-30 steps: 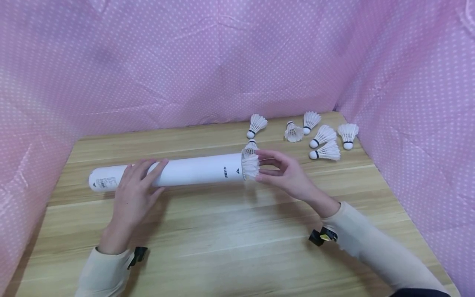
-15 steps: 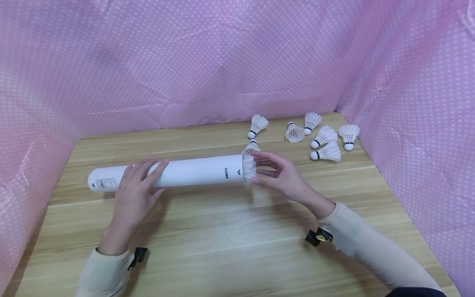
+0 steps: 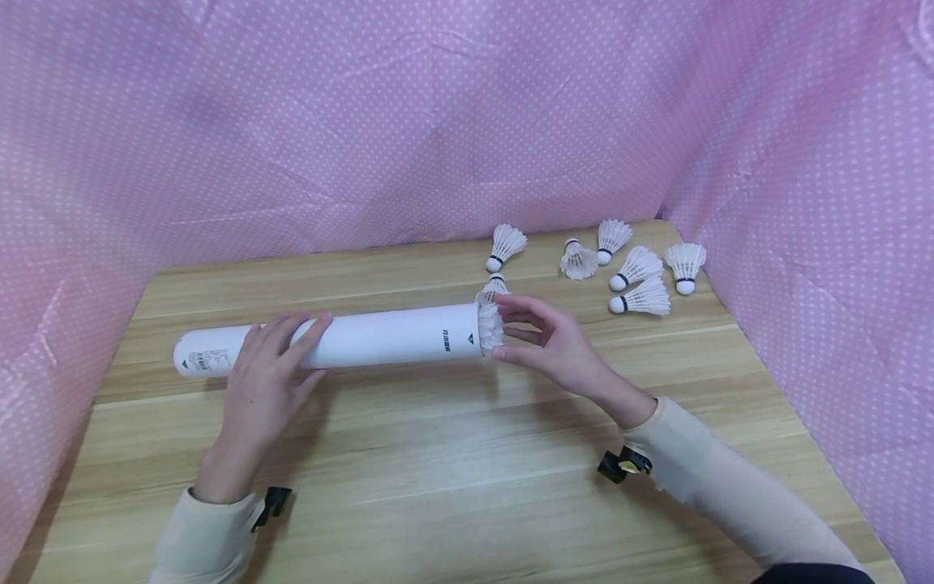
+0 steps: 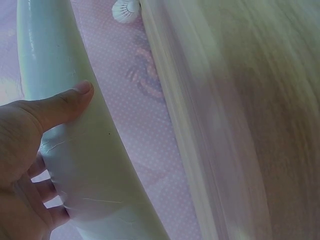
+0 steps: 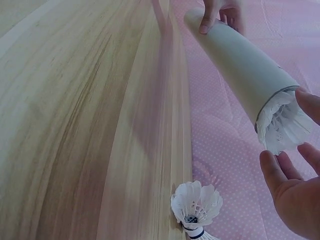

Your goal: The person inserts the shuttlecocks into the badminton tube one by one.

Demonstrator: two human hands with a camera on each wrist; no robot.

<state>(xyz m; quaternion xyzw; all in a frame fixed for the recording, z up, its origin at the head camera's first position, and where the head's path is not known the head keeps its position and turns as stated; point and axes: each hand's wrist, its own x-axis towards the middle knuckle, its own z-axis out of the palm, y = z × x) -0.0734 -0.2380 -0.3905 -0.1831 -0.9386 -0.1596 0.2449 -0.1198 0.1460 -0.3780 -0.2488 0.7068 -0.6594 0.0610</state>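
at the lower edge of the frame, beige sleeves (image 3: 737, 478) reach over the wood-grain worktop (image 3: 438, 454). at centre left the left hand (image 3: 266, 385) clasps the white shuttlecock tube (image 3: 387, 337), fingers over its top and thumb on the near side, apparently to steady it with its mouth toward the right hand (image 3: 565, 349). the tube spans the middle of the frame and looks raised off the worktop. in its right end sits a feather shuttlecock (image 3: 491, 328), only the skirt showing. the right hand's fingers are parted to the skirt's width, thumb and fingertips holding its edge from opposite sides, perhaps to spare the feathers. just beyond, a half-hidden shuttlecock (image 3: 496, 285) and a farther shuttlecock (image 3: 506, 246) lie near centre; five loose shuttlecocks (image 3: 642, 298) rest upper right, before pink dotted cloth (image 3: 430, 122).
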